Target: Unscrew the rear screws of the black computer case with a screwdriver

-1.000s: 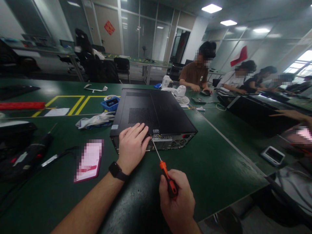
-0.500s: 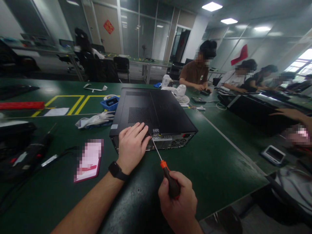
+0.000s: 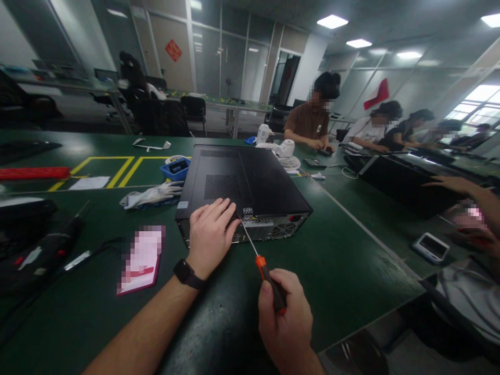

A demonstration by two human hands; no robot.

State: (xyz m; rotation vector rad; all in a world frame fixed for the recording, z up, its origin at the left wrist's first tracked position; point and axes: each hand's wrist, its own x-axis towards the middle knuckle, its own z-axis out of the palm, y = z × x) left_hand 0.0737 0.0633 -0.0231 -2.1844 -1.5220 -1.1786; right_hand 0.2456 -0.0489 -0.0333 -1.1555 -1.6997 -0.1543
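Observation:
A black computer case [image 3: 269,182] lies flat on the green table [image 3: 332,281], its rear panel with fan grille and ports towards me. My left hand [image 3: 213,234] rests on the case's near edge, fingers stretched flat over the top and thumb by the rear panel. In my right hand [image 3: 287,323] is a screwdriver [image 3: 269,284] with an orange and dark handle, fingers wrapped round it. The screwdriver's shaft points up and away, its tip at the rear panel's upper edge beside my left thumb. What the tip touches is too small to make out.
Left of the case lie work gloves [image 3: 154,195], a blue bin [image 3: 174,169], a phone [image 3: 142,260] and a power tool [image 3: 49,250]. White fans [image 3: 287,155] stand behind it. At right are a co-worker's hand [image 3: 449,182], a dark case [image 3: 410,182] and a white-framed device [image 3: 432,247].
My right hand has shifted its hold on the screwdriver handle slightly, with the tip still at the rear edge. My left hand stays on the case. The view has turned slightly.

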